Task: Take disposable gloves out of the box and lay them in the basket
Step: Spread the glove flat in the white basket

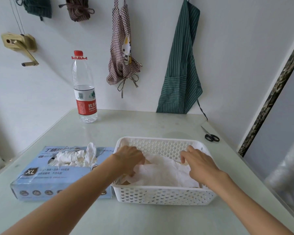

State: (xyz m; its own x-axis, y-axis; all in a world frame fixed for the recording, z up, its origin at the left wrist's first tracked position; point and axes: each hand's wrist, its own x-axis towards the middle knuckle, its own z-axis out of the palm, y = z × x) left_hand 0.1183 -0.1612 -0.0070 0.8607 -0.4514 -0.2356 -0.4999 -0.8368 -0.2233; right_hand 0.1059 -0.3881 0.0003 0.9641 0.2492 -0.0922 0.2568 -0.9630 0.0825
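A white perforated basket (161, 194) stands on the table in front of me with white disposable gloves (166, 173) spread inside it. My left hand (130, 158) reaches into the basket's left side, its curled fingers holding a glove's edge. My right hand (199, 164) is in the right side, its fingers pressing down on the gloves. To the left, touching the basket, lies the light-blue glove box (46, 180) marked XL, with several white gloves (80, 156) bunched up out of its top opening.
A water bottle (84, 89) with a red cap stands at the table's back left. Black-handled scissors (210, 136) lie near the right edge. Aprons hang on the wall behind, the green striped one (181, 65) reaching the tabletop.
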